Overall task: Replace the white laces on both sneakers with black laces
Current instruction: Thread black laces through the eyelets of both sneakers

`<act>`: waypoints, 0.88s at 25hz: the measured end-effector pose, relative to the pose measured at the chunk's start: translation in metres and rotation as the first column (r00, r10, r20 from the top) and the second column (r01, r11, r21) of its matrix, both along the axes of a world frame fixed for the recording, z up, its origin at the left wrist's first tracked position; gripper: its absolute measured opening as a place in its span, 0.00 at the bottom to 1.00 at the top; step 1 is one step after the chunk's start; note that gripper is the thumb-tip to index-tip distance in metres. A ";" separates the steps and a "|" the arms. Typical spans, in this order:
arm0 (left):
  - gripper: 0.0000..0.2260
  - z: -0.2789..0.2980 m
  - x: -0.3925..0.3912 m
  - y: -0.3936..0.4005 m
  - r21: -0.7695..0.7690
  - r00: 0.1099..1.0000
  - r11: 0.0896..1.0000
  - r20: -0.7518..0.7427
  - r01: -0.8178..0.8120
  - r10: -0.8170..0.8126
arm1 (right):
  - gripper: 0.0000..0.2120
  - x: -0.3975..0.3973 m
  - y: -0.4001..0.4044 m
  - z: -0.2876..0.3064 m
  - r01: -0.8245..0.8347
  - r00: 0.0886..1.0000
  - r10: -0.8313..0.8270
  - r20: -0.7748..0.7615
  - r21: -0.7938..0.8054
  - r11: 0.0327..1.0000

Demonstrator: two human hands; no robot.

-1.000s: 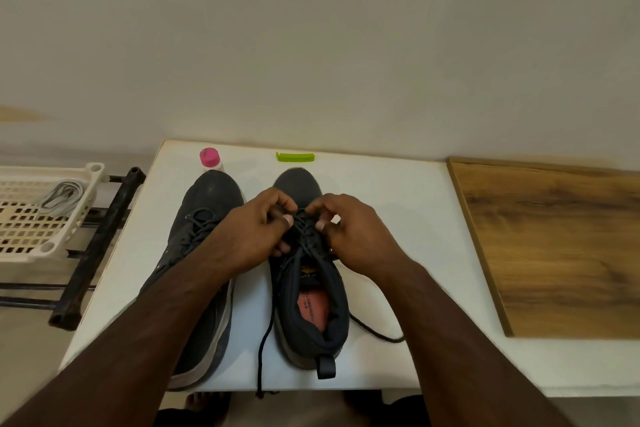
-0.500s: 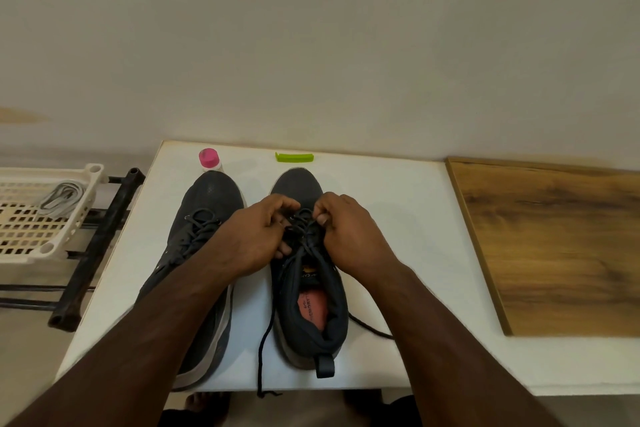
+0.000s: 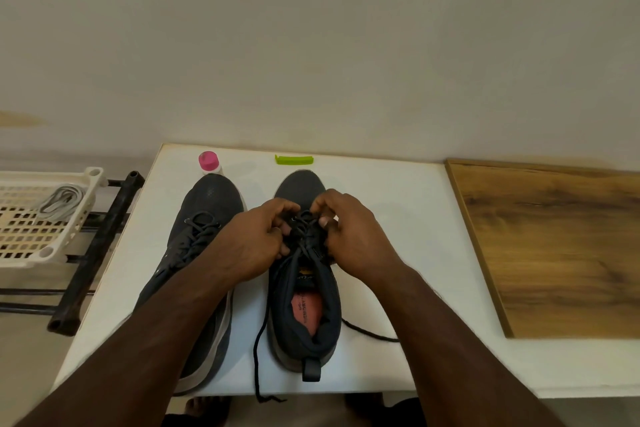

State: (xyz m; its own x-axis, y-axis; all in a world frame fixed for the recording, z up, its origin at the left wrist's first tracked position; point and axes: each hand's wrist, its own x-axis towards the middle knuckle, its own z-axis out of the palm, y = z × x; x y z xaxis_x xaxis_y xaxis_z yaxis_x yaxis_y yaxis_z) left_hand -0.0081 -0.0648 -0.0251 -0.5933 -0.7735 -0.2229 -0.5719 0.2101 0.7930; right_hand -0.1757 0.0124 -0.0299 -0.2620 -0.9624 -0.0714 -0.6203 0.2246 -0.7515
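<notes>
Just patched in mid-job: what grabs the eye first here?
Both hands, left hand and right hand, pinch the black lace on the right-side dark grey sneaker at table centre. Its loose ends trail off the white table edge. Grey-white laces lie in the cream plastic basket, far left.

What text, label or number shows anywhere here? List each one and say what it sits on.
Tongue label of the right sneaker: yellow print that begins "CAP"; the rest is hidden by the black lace.
Red insole inside that sneaker: dark printed lines, too blurred to read.
Pink-capped bottle, green clip, left sneaker: no text shows.
</notes>
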 end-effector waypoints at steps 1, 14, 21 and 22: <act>0.21 0.000 0.000 0.000 -0.011 1.000 1.000 0.003 0.006 -0.006 | 0.13 -0.001 0.001 0.001 -0.056 0.998 0.056 -0.002 0.007 0.998; 0.21 -0.002 -0.003 0.000 -0.047 0.999 0.998 0.033 0.033 -0.032 | 0.08 0.000 0.001 -0.001 -0.048 0.995 0.049 -0.092 0.009 0.999; 0.17 0.000 -0.008 0.003 -0.169 0.998 0.985 0.062 0.036 -0.025 | 0.10 -0.002 -0.001 -0.001 0.144 0.967 -0.144 0.208 0.019 0.989; 0.16 0.000 -0.012 0.003 -0.222 0.996 0.974 0.078 0.050 -0.033 | 0.12 -0.004 -0.001 -0.001 0.167 0.936 -0.176 0.305 0.055 0.984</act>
